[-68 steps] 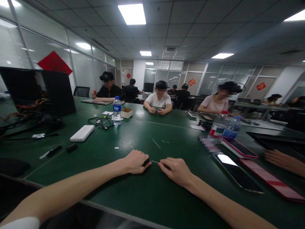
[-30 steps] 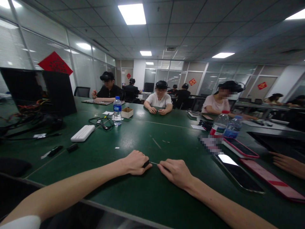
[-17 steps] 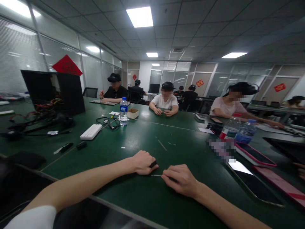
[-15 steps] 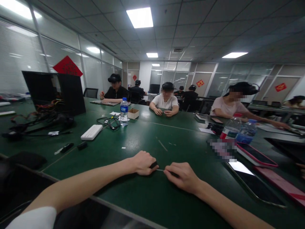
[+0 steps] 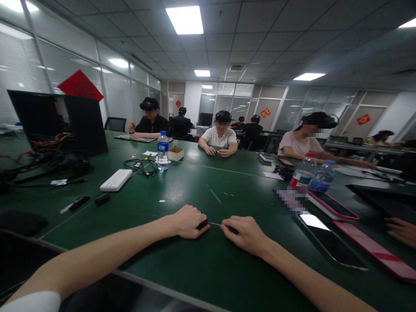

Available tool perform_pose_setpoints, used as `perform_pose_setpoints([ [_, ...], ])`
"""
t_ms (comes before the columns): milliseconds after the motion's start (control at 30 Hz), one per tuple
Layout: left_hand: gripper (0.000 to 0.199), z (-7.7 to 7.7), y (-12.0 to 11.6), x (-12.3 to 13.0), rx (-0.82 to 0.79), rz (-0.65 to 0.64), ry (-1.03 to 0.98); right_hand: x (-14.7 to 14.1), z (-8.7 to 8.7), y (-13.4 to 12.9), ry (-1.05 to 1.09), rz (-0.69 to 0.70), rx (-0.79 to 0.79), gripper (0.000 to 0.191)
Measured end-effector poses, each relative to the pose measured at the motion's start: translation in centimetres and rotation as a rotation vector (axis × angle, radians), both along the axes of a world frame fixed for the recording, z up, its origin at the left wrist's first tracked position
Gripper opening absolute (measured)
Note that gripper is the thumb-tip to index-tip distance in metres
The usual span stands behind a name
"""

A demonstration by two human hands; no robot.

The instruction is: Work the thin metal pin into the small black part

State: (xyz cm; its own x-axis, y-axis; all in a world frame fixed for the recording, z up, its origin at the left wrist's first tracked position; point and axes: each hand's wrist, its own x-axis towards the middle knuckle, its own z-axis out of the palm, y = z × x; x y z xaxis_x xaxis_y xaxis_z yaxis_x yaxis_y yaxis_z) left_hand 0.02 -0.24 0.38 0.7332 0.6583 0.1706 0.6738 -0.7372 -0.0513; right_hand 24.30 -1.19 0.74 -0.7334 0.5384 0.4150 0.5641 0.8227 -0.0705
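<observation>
Low over the green table (image 5: 182,268), my left hand (image 5: 189,222) is closed on a small black piece (image 5: 203,224), which shows between thumb and forefinger. Facing it a short gap away, my right hand (image 5: 244,233) has its fingers curled and pinched around a dark object (image 5: 231,229), mostly covered by the palm and fingers. A thin pale strand or rod (image 5: 214,224) bridges the space between both sets of fingertips. What kind of item these parts make up is too small to tell.
Phones (image 5: 331,240) and a pink case (image 5: 373,249) lie at right, before two bottles (image 5: 321,175). Another person's hand (image 5: 403,232) is at the right edge. Left are a white power strip (image 5: 116,180), cables (image 5: 141,167) and a water bottle (image 5: 163,151). People sit across.
My hands have drawn slightly apart, so more of the pale strand shows between them. The whole view has shifted, moving the surroundings leftward in the picture.
</observation>
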Motion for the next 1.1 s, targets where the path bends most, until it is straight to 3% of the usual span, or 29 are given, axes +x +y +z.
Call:
perform_pose_setpoints([
  [600,0.039,0.0,-0.4,-0.1,0.035,0.005,0.009,-1.0,0.0,-1.9,-0.069,-0.13,0.033,0.035],
  [767,0.037,0.1,-0.5,-0.5,-0.012,-0.043,-0.007,-1.1,0.4,-2.4,0.017,-0.026,0.055,0.031],
  [967,0.046,-0.3,0.5,0.3,-0.022,0.105,0.053,-2.3,1.2,-3.9,0.01,0.265,0.186,0.022],
  [1100,0.045,-0.1,0.5,0.4,-0.009,0.071,0.04,-0.9,1.4,-2.3,0.012,0.144,0.097,0.025],
])
